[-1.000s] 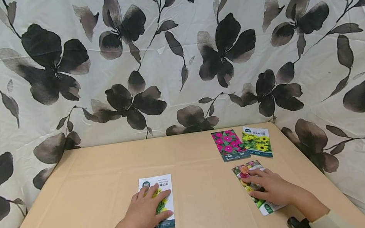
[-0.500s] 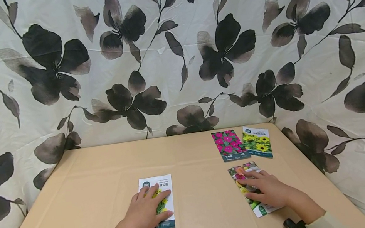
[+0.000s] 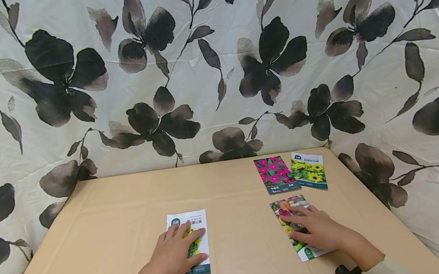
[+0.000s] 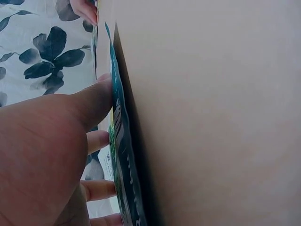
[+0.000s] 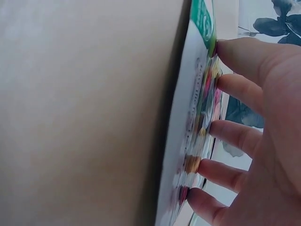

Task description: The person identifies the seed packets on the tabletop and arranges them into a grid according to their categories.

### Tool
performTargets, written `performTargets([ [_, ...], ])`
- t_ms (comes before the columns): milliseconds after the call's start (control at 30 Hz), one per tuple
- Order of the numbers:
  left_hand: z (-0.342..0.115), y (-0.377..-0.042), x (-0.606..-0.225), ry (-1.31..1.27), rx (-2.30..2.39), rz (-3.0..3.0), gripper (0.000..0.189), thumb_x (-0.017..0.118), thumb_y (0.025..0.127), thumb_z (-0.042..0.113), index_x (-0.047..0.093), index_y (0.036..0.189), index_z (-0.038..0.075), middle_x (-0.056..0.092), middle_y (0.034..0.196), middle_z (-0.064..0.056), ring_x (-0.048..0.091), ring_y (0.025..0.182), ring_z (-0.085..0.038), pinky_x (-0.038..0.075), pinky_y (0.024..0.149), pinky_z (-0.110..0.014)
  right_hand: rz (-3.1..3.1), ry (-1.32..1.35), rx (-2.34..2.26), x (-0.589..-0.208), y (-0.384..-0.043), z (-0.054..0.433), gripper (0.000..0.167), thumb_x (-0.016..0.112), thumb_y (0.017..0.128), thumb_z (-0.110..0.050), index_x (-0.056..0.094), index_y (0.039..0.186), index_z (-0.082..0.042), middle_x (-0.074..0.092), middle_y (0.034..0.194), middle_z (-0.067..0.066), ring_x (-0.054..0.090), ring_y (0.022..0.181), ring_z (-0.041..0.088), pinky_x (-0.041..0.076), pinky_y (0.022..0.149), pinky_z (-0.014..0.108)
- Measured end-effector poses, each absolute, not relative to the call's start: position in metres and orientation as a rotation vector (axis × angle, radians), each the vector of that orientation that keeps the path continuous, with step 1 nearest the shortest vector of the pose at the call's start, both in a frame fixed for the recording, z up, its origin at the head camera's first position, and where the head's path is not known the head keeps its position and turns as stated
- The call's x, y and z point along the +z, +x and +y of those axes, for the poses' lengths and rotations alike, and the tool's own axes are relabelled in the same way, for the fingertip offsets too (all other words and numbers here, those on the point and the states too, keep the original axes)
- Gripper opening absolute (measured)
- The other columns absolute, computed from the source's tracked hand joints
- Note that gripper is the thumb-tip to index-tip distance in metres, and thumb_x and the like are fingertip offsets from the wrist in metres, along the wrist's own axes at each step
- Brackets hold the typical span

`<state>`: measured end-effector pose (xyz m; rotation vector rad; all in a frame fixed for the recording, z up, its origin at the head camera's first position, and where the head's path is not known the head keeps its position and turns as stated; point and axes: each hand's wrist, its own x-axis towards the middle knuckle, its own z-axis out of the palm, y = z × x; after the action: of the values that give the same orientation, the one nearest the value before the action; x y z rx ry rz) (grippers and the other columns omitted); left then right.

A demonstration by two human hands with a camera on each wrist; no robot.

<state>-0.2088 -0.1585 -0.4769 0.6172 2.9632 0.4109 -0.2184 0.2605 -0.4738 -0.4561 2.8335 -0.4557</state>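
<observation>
Surface (image 3: 241, 234): L grip (image 3: 174, 254) spread on white pkt (image 3: 203, 244), nothing pinched; R grip (image 3: 318, 228) likewise spread, touching mixed-flower pkt (image 3: 290, 226), right of white pkt. Farther back, right of white pkt: pink pkt (image 3: 274, 173), yellow pkt (image 3: 310, 171). Prob. positioning step; next needs light fingertip pressure.

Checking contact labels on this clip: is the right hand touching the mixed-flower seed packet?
Touching: the right wrist view shows the right hand with fingertips against the mixed-flower seed packet.
</observation>
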Motion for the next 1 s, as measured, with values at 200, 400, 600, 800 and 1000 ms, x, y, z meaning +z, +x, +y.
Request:
performTargets([
  [200, -0.158, -0.208, -0.476, 0.618, 0.423, 2.961, 0.064, 0.071, 0.087, 0.061, 0.06, 0.143, 0.032, 0.05, 0.155, -0.014, 0.041, 0.141, -0.048, 0.036, 0.107, -0.069, 2.839, -0.448, -0.433, -0.475, -0.219, 0.254, 0.055, 0.065, 0.095, -0.056, 0.055, 0.147, -0.039, 0.043, 0.162, 0.005, 0.038, 0.142, 0.044, 0.039, 0.102, 0.064],
  [400, -0.159, -0.209, -0.478, 0.628, 0.417, 2.97, 0.063, 0.071, 0.087, 0.061, 0.06, 0.143, 0.033, 0.05, 0.154, -0.014, 0.042, 0.141, -0.048, 0.037, 0.107, -0.068, 2.854, -0.472, -0.401, -0.476, -0.22, 0.249, 0.055, 0.063, 0.097, -0.056, 0.055, 0.147, -0.038, 0.042, 0.162, 0.004, 0.041, 0.139, 0.041, 0.041, 0.098, 0.061],
  [600, -0.159, -0.21, -0.479, 0.632, 0.428, 2.968, 0.064, 0.071, 0.087, 0.062, 0.059, 0.143, 0.033, 0.049, 0.155, -0.014, 0.041, 0.142, -0.049, 0.037, 0.107, -0.069, 2.864, -0.458, -0.387, -0.477, -0.22, 0.243, 0.053, 0.063, 0.097, -0.055, 0.055, 0.147, -0.04, 0.044, 0.16, 0.005, 0.041, 0.139, 0.04, 0.041, 0.093, 0.054],
  [800, -0.159, -0.21, -0.479, 0.634, 0.431, 2.967, 0.064, 0.072, 0.087, 0.062, 0.059, 0.143, 0.033, 0.049, 0.155, -0.015, 0.042, 0.142, -0.049, 0.036, 0.107, -0.069, 2.874, -0.446, -0.381, -0.477, -0.22, 0.238, 0.054, 0.065, 0.096, -0.055, 0.055, 0.147, -0.041, 0.044, 0.16, 0.004, 0.042, 0.138, 0.038, 0.041, 0.092, 0.052],
  [1000, -0.158, -0.21, -0.481, 0.645, 0.436, 2.968, 0.063, 0.071, 0.088, 0.06, 0.06, 0.143, 0.031, 0.05, 0.155, -0.016, 0.041, 0.142, -0.05, 0.036, 0.107, -0.07, 2.879, -0.458, -0.388, -0.476, -0.22, 0.232, 0.055, 0.065, 0.096, -0.054, 0.055, 0.148, -0.039, 0.045, 0.161, 0.004, 0.041, 0.139, 0.041, 0.041, 0.091, 0.052],
])
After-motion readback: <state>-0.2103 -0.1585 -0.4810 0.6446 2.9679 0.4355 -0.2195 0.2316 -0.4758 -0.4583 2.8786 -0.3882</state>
